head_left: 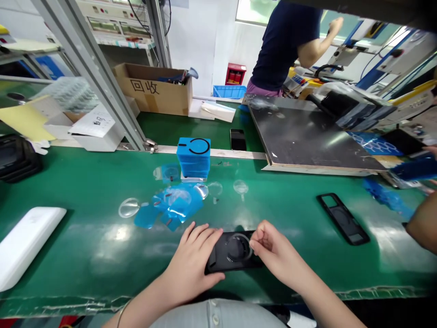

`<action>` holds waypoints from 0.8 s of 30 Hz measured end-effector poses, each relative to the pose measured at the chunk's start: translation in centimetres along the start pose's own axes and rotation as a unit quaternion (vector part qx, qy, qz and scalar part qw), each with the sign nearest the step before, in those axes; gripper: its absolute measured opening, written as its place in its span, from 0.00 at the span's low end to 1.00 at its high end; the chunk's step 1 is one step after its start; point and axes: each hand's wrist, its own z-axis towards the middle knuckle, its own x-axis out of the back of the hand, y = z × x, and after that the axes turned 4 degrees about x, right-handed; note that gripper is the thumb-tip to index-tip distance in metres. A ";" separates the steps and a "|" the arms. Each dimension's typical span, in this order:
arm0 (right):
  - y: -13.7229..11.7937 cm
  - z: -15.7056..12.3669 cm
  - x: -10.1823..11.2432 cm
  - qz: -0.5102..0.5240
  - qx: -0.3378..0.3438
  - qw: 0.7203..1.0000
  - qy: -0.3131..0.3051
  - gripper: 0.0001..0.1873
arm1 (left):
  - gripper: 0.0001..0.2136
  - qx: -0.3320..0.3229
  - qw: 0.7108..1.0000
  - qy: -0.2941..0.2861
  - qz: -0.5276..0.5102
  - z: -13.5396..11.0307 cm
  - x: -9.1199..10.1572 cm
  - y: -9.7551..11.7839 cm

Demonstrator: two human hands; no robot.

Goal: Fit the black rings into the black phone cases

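A black phone case [221,251] lies flat on the green table in front of me. My left hand [194,257] grips its left end, fingers over the far edge and thumb along the near edge. On the case's back sits a round ring with a clear film [229,248] over it. My right hand [271,248] is closed in a pinch at the right side of that film. Beyond my hands lie loose blue backing sheets [182,202] and clear round films [129,207]. Behind them stands a stack of blue sheets [194,159], the top one bearing a black ring.
Another black phone case [343,218] lies to the right, near a co-worker's arm [423,223]. A white object [29,243] is at far left. A phone [238,139], a cardboard box [157,91] and a dark board [307,132] sit farther back. Someone stands behind.
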 end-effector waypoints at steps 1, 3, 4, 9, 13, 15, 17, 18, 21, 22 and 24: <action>0.0 0.0 -0.2 -0.019 -0.002 1.000 -0.003 0.10 | 0.39 0.000 1.000 0.002 -0.003 0.0 0.0 0.0; -0.1 0.0 -0.5 -0.051 -0.006 0.999 -0.010 0.10 | 0.39 0.000 1.000 0.000 -0.007 0.0 0.0 0.0; -0.3 0.1 -0.7 -0.064 -0.008 0.998 -0.013 0.11 | 0.39 0.001 1.000 -0.004 -0.009 0.0 0.0 -0.1; -0.8 0.2 -1.0 -0.123 -0.001 0.992 -0.018 0.12 | 0.39 -0.002 1.000 -0.016 -0.007 0.0 -0.1 -0.2; -1.3 0.2 -1.1 -0.179 0.024 0.983 -0.017 0.11 | 0.35 -0.022 1.000 -0.003 0.010 -0.3 -0.2 -0.4; -1.7 0.1 -1.3 -0.215 0.044 0.975 -0.014 0.10 | 0.32 -0.032 0.999 -0.002 0.024 -0.3 -0.2 -0.4; -2.1 0.1 -1.6 -0.271 0.083 0.959 -0.011 0.09 | 0.30 -0.037 0.999 -0.006 0.031 -0.3 -0.1 -0.4; -2.3 0.1 -1.8 -0.306 0.109 0.946 -0.012 0.10 | 0.29 -0.038 0.999 -0.008 0.033 -0.3 -0.1 -0.4; -2.4 0.2 -2.0 -0.389 0.159 0.907 -0.015 0.12 | 0.28 -0.040 0.999 -0.007 0.035 -0.1 0.0 -0.3; -2.4 0.2 -1.9 -0.405 0.163 0.899 -0.018 0.13 | 0.28 -0.040 0.999 -0.005 0.036 -0.1 0.1 -0.3; -2.1 0.1 -1.3 -0.421 0.173 0.890 -0.026 0.14 | 0.27 -0.041 0.998 -0.001 0.039 -0.1 0.1 -0.3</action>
